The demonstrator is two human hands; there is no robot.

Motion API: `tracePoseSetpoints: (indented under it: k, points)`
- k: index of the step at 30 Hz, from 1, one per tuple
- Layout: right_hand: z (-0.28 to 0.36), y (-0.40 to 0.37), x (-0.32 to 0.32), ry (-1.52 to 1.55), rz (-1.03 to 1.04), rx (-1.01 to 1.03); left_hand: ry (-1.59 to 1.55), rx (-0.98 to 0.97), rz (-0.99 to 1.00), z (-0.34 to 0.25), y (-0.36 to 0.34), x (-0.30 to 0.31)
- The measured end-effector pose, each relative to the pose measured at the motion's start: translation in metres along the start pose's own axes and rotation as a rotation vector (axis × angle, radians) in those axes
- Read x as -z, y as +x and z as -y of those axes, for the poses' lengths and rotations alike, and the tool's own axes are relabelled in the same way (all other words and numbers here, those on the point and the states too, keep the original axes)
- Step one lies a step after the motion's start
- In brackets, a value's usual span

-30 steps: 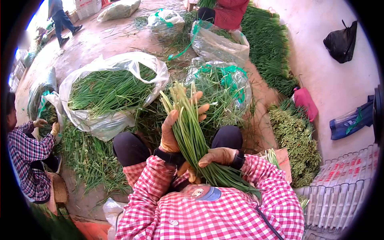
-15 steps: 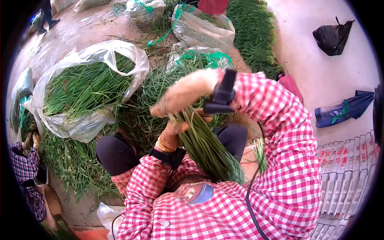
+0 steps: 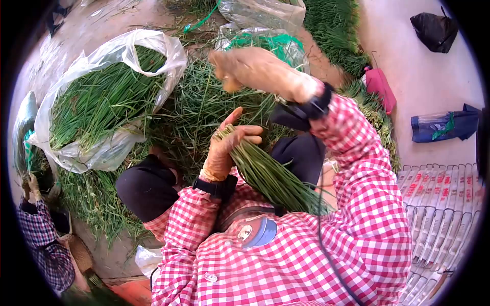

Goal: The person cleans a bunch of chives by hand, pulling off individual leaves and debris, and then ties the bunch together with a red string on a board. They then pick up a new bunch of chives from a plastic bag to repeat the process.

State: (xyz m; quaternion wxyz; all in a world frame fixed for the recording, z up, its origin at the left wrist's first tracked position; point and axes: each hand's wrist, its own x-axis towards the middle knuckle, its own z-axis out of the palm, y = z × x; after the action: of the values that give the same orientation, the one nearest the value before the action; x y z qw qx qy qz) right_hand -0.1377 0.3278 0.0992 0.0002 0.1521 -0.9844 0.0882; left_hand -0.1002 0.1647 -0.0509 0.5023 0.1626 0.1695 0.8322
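Note:
My left hand (image 3: 220, 159), in an orange-stained glove, grips a bunch of chives (image 3: 275, 178) near its pale cut ends. Its index finger points up, and the other fingers lie across the stalks. The long green leaves slant down to the right against my checked shirt. My right hand (image 3: 260, 71), gloved too, is raised above and apart from the bunch, over a heap of loose chives (image 3: 199, 97). Motion smears its fingers, so whether it holds anything cannot be made out.
A large clear plastic bag (image 3: 171, 48) full of chives stands at the left. Beyond my knees are more bags (image 3: 265, 18). Tied bunches (image 3: 334, 30) line the back right. A stack of white plastic crates (image 3: 439, 204) is at my right. Another person's checked sleeve (image 3: 38, 224) shows far left.
My right hand has lifted up and away from the cut ends of the bunch. The left hand keeps its hold, with the index finger now raised. The whole view has shifted slightly.

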Motion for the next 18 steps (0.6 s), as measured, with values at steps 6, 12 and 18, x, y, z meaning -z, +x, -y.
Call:
tracePoseSetpoints:
  k: [6, 12, 18]
  points:
    - [0.067, -0.097, -0.051, 0.277, 0.318, -0.411, -0.082, 0.043, -0.209, 0.014, -0.001, -0.003]
    - [0.095, -0.091, -0.091, 0.255, -0.019, -0.489, 0.059, -0.162, -0.358, 0.028, -0.011, 0.016]
    - [0.09, -0.089, -0.044, 0.846, -0.189, -0.509, 0.16, -0.168, -0.439, -0.026, -0.011, 0.002]
